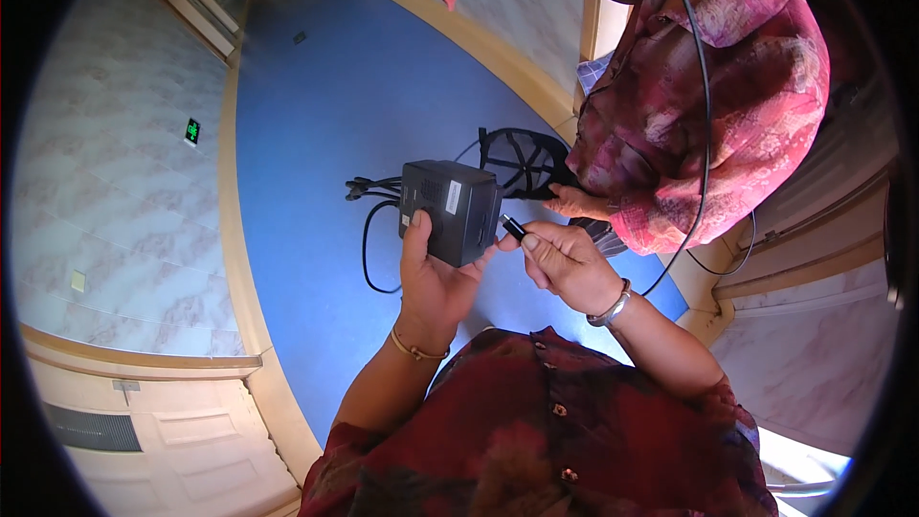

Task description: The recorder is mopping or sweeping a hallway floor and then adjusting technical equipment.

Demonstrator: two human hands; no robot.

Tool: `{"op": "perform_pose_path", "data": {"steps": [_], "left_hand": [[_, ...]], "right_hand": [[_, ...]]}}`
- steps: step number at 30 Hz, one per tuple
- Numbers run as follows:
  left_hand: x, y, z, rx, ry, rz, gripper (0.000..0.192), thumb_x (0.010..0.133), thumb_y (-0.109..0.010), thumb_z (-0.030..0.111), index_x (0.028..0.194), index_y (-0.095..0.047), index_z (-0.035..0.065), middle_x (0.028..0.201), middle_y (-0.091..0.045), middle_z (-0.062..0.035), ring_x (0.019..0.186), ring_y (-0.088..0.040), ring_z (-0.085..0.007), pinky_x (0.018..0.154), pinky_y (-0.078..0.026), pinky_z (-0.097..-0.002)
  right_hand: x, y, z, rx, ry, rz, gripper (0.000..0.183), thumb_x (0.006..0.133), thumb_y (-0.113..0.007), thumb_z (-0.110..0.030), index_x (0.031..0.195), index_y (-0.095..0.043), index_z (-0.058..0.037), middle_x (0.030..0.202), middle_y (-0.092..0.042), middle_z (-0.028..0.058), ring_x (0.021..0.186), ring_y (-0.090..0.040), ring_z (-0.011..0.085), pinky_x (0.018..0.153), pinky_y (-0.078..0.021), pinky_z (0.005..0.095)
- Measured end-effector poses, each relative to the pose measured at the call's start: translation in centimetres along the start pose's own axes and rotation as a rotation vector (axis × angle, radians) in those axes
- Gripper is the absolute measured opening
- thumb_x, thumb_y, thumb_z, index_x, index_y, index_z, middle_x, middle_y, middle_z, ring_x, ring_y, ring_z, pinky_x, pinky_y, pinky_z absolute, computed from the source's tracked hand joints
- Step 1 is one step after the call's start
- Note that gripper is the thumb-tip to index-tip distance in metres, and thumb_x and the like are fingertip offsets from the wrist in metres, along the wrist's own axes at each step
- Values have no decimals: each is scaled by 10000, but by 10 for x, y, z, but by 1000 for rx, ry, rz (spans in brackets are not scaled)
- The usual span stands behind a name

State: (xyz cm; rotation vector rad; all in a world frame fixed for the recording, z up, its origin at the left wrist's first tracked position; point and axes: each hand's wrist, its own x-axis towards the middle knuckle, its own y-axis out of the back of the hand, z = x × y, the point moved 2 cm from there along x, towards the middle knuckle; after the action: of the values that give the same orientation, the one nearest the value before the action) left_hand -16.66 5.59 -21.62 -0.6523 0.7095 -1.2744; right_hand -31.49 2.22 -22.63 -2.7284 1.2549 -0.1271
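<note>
My left hand [438, 280] grips a black electronic box [449, 208] from below, its thumb pressed on the near face. Small labels with writing sit on the box, and one side shows narrow ports. Between the thumb and fingers of my right hand [571, 258] is a black cable plug [512, 227] with a metal tip. That tip points at the ported side, a short gap away from it. Several black cables [377, 188] with connectors stick out behind the box on the left. A cable loop [366, 251] hangs below them.
At the right stands another person in a red patterned shirt [703, 100], whose hand [578, 201] holds a black mesh cap [524, 158]. A long black cable [705, 115] hangs across that person. Blue flooring [323, 122] runs between marbled walls [136, 179]; a white door [187, 431] is at lower left.
</note>
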Motion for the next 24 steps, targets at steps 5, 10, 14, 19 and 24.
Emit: {"op": "perform_pose_path", "data": {"steps": [5, 10, 14, 19, 24], "left_hand": [[0, -4, -2, 6, 31, 24, 385, 842, -439, 382, 1066, -490, 73, 971, -573, -93, 851, -575, -237, 684, -493, -330], [0, -6, -6, -22, 80, 17, 374, 837, -448, 391, 1051, -499, 88, 963, -574, -88, 844, -579, -226, 692, -501, -334], [0, -5, -8, -39, 141, 11, 358, 830, -465, 388, 1028, -514, 93, 947, -580, -82, 826, -587, -212, 687, -511, -334], [0, -3, -11, -93, 194, 11, 351, 824, -474, 391, 995, -533, 90, 921, -590, -83, 813, -592, -214, 679, -515, -333], [-2, 0, -11, -92, 202, 30, 359, 821, -475, 398, 988, -538, 87, 914, -594, -88, 809, -594, -223, 681, -516, -333]], "right_hand": [[-8, -6, -7, 5, 38, 62, 233, 897, -405, -222, 903, -541, -33, 509, -433, -13, 460, -391, 33, 413, -312, 178], [-8, -2, -4, -57, 106, 232, 144, 834, -483, -121, 755, -546, -18, 505, -401, -17, 482, -350, 49, 440, -306, 230], [-11, -4, -11, -81, 66, 267, 146, 816, -510, -113, 720, -549, -9, 508, -387, -16, 490, -335, 50, 441, -299, 229], [-14, -4, -10, -78, 76, 293, 132, 806, -522, -106, 725, -555, -7, 506, -392, -15, 487, -343, 48, 437, -303, 233], [-18, -6, -5, -83, 55, 290, 135, 808, -518, -110, 729, -556, -8, 500, -395, -14, 485, -350, 47, 437, -308, 231]]}}
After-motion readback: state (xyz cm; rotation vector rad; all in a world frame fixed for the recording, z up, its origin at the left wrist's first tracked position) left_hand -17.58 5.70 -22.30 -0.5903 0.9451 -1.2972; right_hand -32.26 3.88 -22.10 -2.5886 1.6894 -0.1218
